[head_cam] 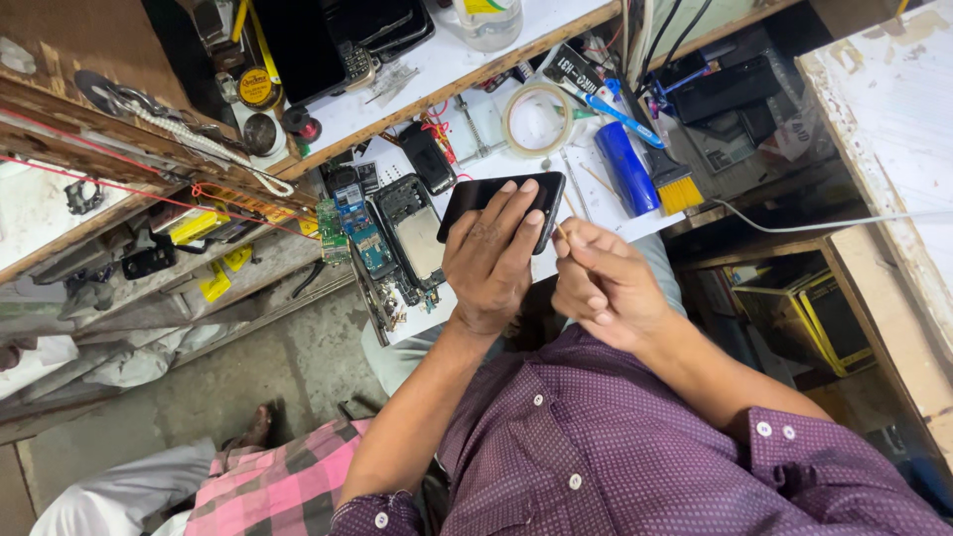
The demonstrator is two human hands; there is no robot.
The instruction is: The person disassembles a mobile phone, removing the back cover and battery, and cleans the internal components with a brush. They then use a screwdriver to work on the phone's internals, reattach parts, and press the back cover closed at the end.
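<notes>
I have the black smartphone (pixel 501 203) in my left hand (pixel 493 260), held above the white table (pixel 596 179) at the edge nearest my lap. The grip is closed around it: fingers wrapped over the dark face, the body tilted so one end points toward my right hand (pixel 606 283). That hand is pinched shut on a thin pale stick-like tool (pixel 562 234), its tip touching or almost touching the phone's end; I cannot tell which.

To do this well, I judge the phone wants to stay braced and motionless while only the tool moves, in small, light strokes along the seam or port. Pressing hard risks snapping the thin tip or scratching the casing, so I would keep the pinch close to the tip for control.

Just beside my left hand lie an opened phone body (pixel 417 243) and a blue-green circuit board (pixel 359 230); loose parts there could be knocked off the edge. Farther back sit a roll of tape (pixel 537 119), a blue cylinder (pixel 626 169) and a yellow-bristled brush (pixel 677 189).
</notes>
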